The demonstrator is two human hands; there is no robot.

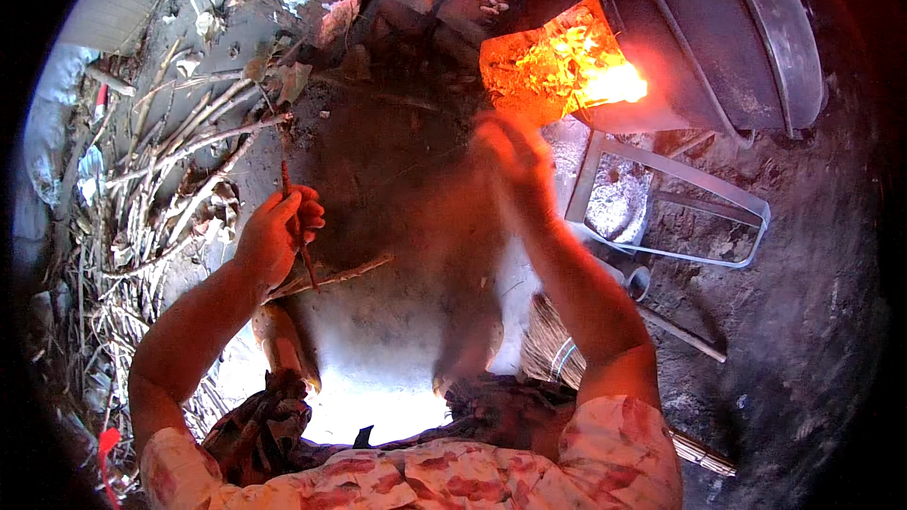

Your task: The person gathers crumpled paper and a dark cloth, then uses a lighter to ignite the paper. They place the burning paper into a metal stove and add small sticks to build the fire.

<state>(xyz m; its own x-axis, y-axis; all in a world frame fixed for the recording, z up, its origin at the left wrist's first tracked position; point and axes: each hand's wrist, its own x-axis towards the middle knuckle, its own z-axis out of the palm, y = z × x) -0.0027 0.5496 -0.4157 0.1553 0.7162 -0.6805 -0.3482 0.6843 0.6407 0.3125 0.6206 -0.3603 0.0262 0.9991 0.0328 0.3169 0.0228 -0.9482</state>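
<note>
My left hand [280, 230] is closed around a thin, dark stick [307, 263], which points up and down in the view. Below it, a second twig [354, 272] lies slantwise, close to my left foot. My right hand [516, 156], blurred and lit orange, is just under the square mouth of a metal stove [698, 28]. Whether its fingers hold anything is too blurred to tell. Bright fire [574, 60] fills the stove's mouth.
A heap of dry twigs [191, 145] covers the floor at left. Bricks [305, 3] stand at the top. Right of my right arm are a metal frame [684, 166] over pale ash [618, 200], a pipe end [638, 283], a rod [684, 334] and a straw broom [549, 343].
</note>
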